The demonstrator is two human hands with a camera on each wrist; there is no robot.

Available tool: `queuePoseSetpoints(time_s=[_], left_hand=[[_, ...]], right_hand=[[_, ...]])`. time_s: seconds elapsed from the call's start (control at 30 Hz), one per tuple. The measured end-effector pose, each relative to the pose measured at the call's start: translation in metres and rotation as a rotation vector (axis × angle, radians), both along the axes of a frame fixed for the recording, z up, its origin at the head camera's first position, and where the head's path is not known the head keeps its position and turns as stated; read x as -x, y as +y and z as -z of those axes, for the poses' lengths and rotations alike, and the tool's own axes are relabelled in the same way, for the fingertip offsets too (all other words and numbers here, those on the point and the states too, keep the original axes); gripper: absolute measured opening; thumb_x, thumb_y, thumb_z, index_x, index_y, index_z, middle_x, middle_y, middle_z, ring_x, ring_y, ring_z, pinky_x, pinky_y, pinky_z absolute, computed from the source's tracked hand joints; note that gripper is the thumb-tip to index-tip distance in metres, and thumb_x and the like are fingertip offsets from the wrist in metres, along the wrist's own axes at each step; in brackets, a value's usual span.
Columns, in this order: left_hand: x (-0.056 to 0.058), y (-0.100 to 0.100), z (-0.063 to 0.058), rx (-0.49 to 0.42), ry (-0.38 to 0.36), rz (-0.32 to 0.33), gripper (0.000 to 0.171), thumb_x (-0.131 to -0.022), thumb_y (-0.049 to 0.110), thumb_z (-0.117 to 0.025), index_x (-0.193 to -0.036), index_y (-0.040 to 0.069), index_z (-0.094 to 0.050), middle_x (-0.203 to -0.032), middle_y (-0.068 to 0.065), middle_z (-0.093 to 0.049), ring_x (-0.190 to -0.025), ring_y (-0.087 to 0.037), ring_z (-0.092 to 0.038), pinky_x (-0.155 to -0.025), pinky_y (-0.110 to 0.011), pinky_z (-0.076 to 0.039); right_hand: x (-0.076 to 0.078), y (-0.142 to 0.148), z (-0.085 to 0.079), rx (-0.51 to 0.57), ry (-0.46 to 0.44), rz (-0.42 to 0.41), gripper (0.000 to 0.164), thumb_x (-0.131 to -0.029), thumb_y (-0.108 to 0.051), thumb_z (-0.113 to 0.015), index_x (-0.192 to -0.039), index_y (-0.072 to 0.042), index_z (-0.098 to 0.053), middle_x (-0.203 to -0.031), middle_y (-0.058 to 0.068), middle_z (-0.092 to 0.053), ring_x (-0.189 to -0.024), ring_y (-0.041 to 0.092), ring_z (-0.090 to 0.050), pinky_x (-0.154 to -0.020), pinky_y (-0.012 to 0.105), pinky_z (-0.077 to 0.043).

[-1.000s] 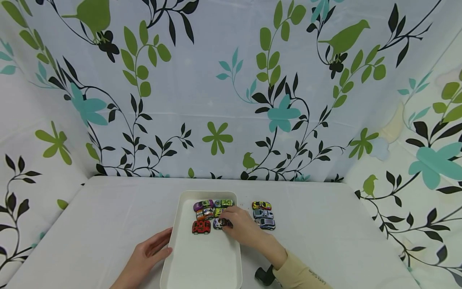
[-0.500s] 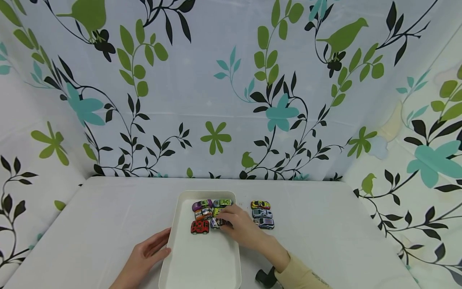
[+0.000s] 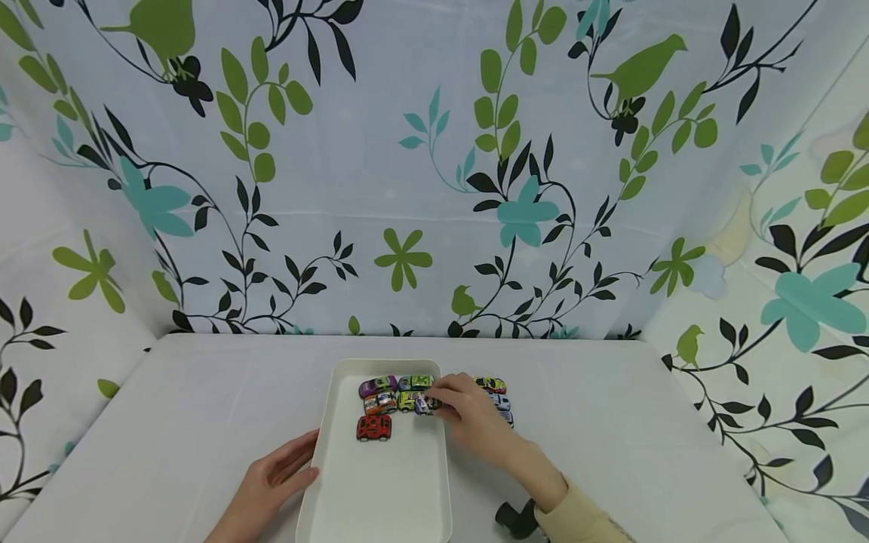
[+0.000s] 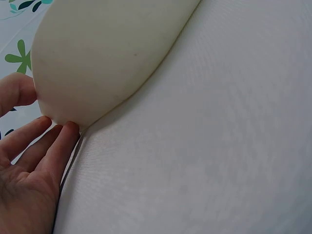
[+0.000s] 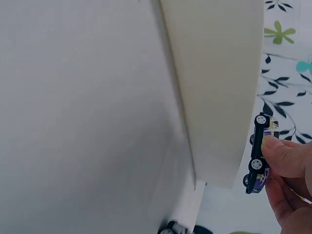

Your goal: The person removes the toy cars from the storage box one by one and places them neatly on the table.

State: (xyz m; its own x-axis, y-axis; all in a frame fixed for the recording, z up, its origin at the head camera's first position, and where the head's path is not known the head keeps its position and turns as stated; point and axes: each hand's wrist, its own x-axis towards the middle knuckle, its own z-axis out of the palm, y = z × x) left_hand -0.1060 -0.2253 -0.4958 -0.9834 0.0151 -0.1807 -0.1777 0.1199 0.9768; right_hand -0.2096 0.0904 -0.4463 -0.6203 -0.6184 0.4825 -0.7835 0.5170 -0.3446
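Note:
My right hand point(image 3: 478, 422) pinches a small toy car point(image 5: 259, 153) between thumb and fingers. In the right wrist view the car shows its dark underside, wheels and purple-white body, lifted beside the tray wall. In the head view it is over the right side of a white tray point(image 3: 373, 490). Still in the tray are a purple toy car point(image 3: 377, 387), a green one point(image 3: 416, 381), an orange one point(image 3: 380, 403), a yellow-green one point(image 3: 406, 401) and a red one point(image 3: 374, 428). My left hand point(image 3: 268, 483) touches the tray's left side with extended fingers.
Right of the tray, on the white table point(image 3: 611, 437), a yellow toy car point(image 3: 490, 385) and silver-blue ones point(image 3: 504, 407) stand in a column, partly behind my right hand. A black object point(image 3: 517, 520) is by the right sleeve point(image 3: 577, 520). A patterned curtain point(image 3: 326, 188) hangs behind.
My right hand has lifted the purple-white toy car from its place beside the red one and moved it up and right, towards the tray's right rim. My left hand stays at the tray.

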Motion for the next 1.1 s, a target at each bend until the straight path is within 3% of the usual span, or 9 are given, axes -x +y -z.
queuePoseSetpoints(time_s=[0.17,0.33,0.53,0.77,1.1], left_hand=[[-0.002,-0.001,-0.001,0.000,-0.012,-0.014,0.058,-0.085,0.025,-0.069,-0.137,0.012,-0.047,-0.140,-0.010,-0.047,-0.128,-0.024,-0.045,-0.093,-0.027,-0.049],[-0.003,-0.002,-0.001,-0.003,0.007,0.000,0.059,-0.086,0.023,-0.068,-0.138,0.009,-0.046,-0.140,-0.013,-0.046,-0.127,-0.024,-0.046,-0.092,-0.024,-0.049],[-0.002,-0.001,-0.002,-0.019,-0.015,-0.005,0.058,-0.085,0.023,-0.069,-0.138,0.012,-0.046,-0.140,-0.009,-0.047,-0.123,-0.011,-0.050,-0.092,-0.022,-0.049],[-0.001,0.000,-0.002,0.002,-0.003,-0.008,0.059,-0.085,0.024,-0.069,-0.138,0.011,-0.047,-0.139,-0.011,-0.048,-0.128,-0.024,-0.046,-0.092,-0.026,-0.050],[0.000,-0.001,0.000,0.008,0.002,-0.007,0.058,-0.085,0.023,-0.069,-0.138,0.012,-0.047,-0.139,-0.008,-0.048,-0.123,-0.011,-0.050,-0.091,-0.020,-0.048]], right_hand=[[0.005,0.016,0.005,0.051,0.040,0.017,0.030,-0.078,0.003,-0.072,-0.106,-0.007,-0.069,-0.104,0.000,-0.062,-0.099,0.014,-0.055,-0.097,0.036,-0.046],[0.009,0.029,0.008,0.061,0.087,0.049,0.032,-0.076,0.003,-0.074,-0.106,-0.007,-0.069,-0.103,0.001,-0.062,-0.096,0.015,-0.055,-0.081,0.029,-0.051],[0.013,0.045,0.006,0.048,0.049,0.118,0.030,-0.078,0.001,-0.073,-0.107,-0.008,-0.070,-0.105,0.000,-0.062,-0.098,0.013,-0.055,-0.080,0.025,-0.053],[0.019,0.064,0.009,0.039,0.024,0.153,0.032,-0.076,0.005,-0.073,-0.106,-0.006,-0.070,-0.104,0.002,-0.062,-0.097,0.014,-0.056,-0.079,0.027,-0.053],[0.029,0.087,0.018,0.028,0.027,0.221,0.032,-0.074,0.009,-0.073,-0.102,-0.006,-0.071,-0.102,0.000,-0.063,-0.097,0.014,-0.056,-0.076,0.029,-0.054]])
